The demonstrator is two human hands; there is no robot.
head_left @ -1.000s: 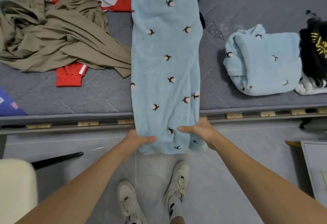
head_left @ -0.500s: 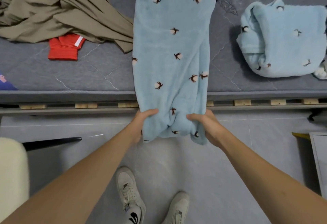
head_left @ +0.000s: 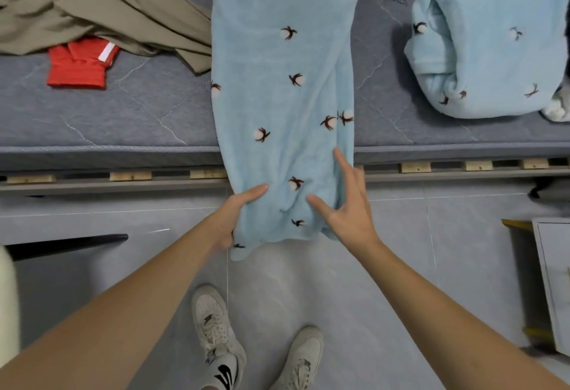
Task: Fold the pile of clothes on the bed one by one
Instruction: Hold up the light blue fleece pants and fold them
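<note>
long pale-blue fleece garment with cotton-flower print (head_left: 283,81): lies along grey quilted bed (head_left: 123,118), near end hanging over the edge | left hand (head_left: 231,220): pinches its lower left corner | right hand (head_left: 345,210): fingers (head_left: 342,160) spread straight, resting on fabric | folded matching blue fleece (head_left: 487,50): farther right on the bed
</note>
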